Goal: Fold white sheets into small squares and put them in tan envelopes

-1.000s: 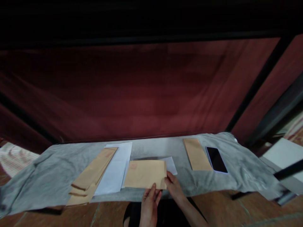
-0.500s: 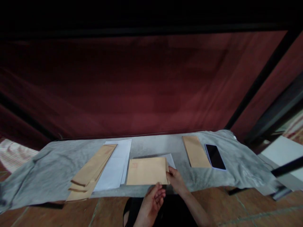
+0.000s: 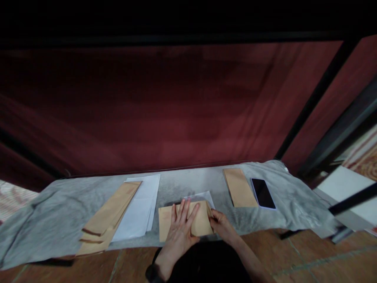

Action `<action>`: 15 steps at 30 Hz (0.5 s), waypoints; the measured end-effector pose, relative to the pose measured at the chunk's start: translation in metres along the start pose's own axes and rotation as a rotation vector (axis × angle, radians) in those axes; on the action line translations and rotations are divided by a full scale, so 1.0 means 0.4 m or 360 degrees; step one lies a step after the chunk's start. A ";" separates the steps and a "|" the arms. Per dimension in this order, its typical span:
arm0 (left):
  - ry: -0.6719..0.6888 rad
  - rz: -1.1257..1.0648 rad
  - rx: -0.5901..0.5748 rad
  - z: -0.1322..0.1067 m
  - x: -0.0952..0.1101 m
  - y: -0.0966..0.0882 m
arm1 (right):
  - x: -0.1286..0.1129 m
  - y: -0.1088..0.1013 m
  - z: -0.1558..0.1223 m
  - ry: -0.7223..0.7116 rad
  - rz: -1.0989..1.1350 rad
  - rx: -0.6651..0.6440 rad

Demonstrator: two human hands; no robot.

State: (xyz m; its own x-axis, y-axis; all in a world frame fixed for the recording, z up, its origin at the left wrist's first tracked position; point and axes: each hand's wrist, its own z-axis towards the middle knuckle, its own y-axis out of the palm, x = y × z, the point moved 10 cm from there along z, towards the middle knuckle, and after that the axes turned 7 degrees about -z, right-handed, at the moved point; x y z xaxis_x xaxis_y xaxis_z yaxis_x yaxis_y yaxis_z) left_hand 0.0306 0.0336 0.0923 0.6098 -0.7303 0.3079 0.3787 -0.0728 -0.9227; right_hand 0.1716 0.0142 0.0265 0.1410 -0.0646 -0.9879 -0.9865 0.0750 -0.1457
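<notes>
A brown envelope (image 3: 165,224) lies at the near edge of the grey cloth (image 3: 59,208). My left hand (image 3: 180,226) rests flat on it with the fingers spread. My right hand (image 3: 221,226) pinches the envelope's right end, where its flap sticks up. A white sheet (image 3: 202,196) pokes out from behind the envelope.
A pile of brown envelopes (image 3: 108,214) lies on white sheets (image 3: 141,208) at the left. Another brown envelope (image 3: 239,188) and a dark phone (image 3: 262,193) lie at the right. A dark red curtain (image 3: 176,106) hangs behind. Tiled floor (image 3: 294,251) shows below the cloth.
My left hand has moved from below the table edge up onto the envelope and lies flat on it. The right hand stays at the envelope's right end.
</notes>
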 end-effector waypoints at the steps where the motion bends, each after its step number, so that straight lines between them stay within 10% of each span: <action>1: 0.0010 -0.0005 -0.0014 0.002 -0.001 0.003 | 0.002 -0.006 -0.001 0.0003 -0.0013 0.0028; 15: -0.0096 -0.0098 -0.0045 -0.011 0.000 0.067 | 0.075 -0.075 0.003 0.0094 -0.0323 0.0312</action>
State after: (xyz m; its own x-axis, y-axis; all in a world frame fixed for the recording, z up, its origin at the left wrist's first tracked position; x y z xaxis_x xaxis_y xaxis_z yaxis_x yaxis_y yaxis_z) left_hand 0.0376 0.0287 0.0664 0.6272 -0.6817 0.3767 0.3975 -0.1357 -0.9075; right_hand 0.2057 0.0112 0.0010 0.3232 -0.1555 -0.9334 -0.9028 0.2451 -0.3535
